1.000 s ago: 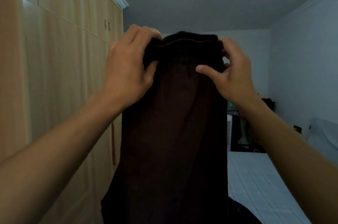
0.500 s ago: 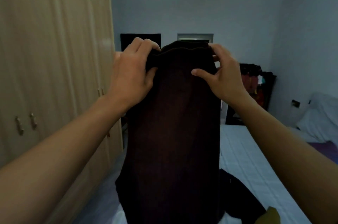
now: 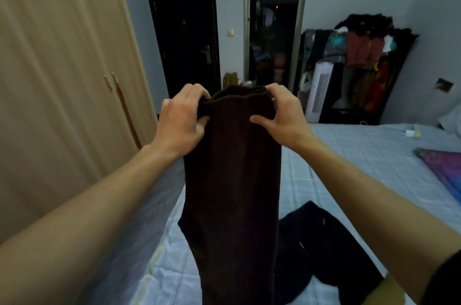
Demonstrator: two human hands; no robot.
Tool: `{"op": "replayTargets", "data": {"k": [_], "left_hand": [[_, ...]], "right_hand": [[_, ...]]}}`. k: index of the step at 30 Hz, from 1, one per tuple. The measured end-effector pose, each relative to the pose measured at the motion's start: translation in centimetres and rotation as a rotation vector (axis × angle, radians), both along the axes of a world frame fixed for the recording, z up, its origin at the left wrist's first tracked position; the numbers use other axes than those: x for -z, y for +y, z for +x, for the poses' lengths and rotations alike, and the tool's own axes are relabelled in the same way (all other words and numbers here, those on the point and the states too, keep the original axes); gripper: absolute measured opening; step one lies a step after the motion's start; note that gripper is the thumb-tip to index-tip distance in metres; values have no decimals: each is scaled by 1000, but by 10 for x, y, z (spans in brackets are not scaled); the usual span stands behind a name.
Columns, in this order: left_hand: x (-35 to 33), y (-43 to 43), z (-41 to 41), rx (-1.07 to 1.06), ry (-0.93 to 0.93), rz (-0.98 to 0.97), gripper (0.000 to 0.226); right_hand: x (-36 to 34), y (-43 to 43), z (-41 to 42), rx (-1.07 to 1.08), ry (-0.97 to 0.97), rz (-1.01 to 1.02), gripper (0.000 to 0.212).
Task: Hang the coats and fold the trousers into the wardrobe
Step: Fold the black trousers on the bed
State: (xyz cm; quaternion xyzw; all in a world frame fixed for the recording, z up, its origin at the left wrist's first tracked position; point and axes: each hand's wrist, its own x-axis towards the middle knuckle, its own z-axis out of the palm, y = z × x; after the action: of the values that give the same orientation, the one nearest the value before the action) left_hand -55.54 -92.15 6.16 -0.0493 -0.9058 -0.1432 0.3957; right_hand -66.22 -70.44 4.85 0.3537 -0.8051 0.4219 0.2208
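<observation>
Head view: both hands, left hand [image 3: 181, 122] and right hand [image 3: 284, 115], pinch hanging brown trousers [image 3: 232, 180].

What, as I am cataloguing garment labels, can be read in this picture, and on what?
No readable text anywhere.
The brown trousers, gripped at the top by the left hand and the right hand: no label shows.
The dark garment on the bed: no print visible.
The white tower appliance and the hanging clothes: too small and dim to tell.
</observation>
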Motion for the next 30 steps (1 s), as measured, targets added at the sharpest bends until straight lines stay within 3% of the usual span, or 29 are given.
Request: {"op": "replayTargets", "data": {"k": [21, 30], "left_hand": [[261, -83, -258, 28, -406, 76, 33], [301, -68, -249, 29, -503, 49, 37]], "right_hand": [[257, -70, -227, 84, -351, 293, 42], [303, -53, -220, 14, -461, 307, 42]]}}
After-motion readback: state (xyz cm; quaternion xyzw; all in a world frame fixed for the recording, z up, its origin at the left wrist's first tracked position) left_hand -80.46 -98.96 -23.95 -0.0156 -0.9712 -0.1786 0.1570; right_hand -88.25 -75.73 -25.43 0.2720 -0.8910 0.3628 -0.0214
